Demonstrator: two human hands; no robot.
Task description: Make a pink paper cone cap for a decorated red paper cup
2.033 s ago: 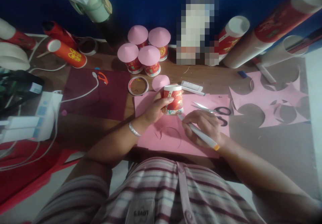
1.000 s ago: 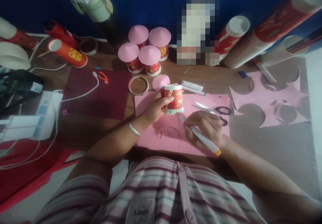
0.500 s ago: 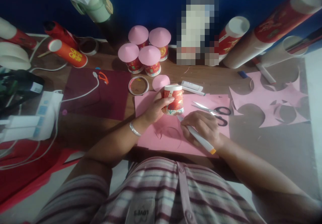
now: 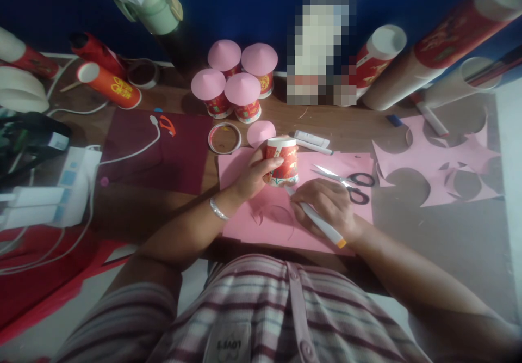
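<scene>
My left hand (image 4: pixel 256 173) is wrapped round a red paper cup (image 4: pixel 289 162) with a white upper end and a teal pattern along its lower edge. The thumb lies across the cup's side. In my right hand (image 4: pixel 326 202) is a white utility knife (image 4: pixel 323 226) with an orange end. Its thin tip points up toward the cup's lower edge; whether they touch I cannot tell. Beneath both hands lie pink paper sheets (image 4: pixel 240 219). Black-handled scissors (image 4: pixel 345 179) rest on the paper beside my right hand, blades parted.
Several red cups with pink cone tops (image 4: pixel 242 90) stand behind. A pink cone (image 4: pixel 261 133), a tape roll (image 4: pixel 224 138) and a white marker (image 4: pixel 312 141) lie nearer. Pink paper offcuts (image 4: pixel 432 159) are at the right, a power strip (image 4: pixel 75 186) with cables at the left.
My right hand and the utility knife have shifted slightly left. The cup and my left hand are almost where they were.
</scene>
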